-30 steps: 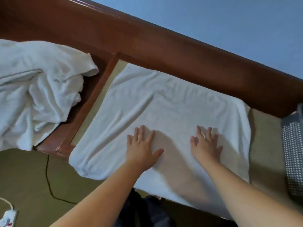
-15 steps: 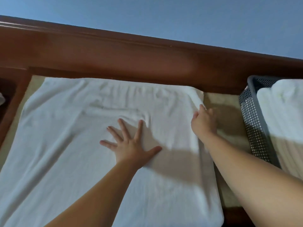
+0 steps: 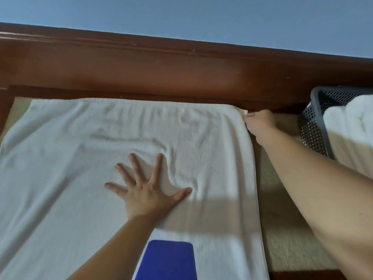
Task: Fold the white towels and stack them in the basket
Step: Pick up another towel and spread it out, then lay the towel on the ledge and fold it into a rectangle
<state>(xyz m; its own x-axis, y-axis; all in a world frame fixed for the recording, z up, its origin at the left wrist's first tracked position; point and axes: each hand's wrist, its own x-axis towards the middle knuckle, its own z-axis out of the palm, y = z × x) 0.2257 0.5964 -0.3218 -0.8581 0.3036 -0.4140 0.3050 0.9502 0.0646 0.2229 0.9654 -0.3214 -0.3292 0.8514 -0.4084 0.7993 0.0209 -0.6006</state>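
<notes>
**Far right corner of the spread towel being taken up for the first fold**

The white towel (image 3: 84, 178) is lying spread flat on a beige padded surface (image 3: 282, 229), its far edge running along a dark wooden rail (image 3: 161, 73) below a blue wall (image 3: 181, 15). The left hand (image 3: 147, 193) is pressing down on the middle of the towel, palm flat and all fingers splayed straight, so this grip is fully open and is holding nothing; it is acting as an anchor. The right hand (image 3: 259, 123) is reaching to the towel's far right corner, where its fingertips are curling onto the cloth edge in what reads as a pinch. A second ago both palms were lying flat side by side on the cloth, smoothing it; half a second ago the right hand was arriving at the right edge, and it is now sitting farther up, at the corner itself. The change suggests that smoothing is finishing and the first fold is beginning, probably with this corner being carried across. The grey perforated basket (image 3: 312, 126) is standing just to the right, apart from the towel, and is already holding folded white towels (image 3: 351, 118). A blue rectangular patch (image 3: 167, 259) is covering the lower centre of the view. No brand, label or writing is legible anywhere
</notes>
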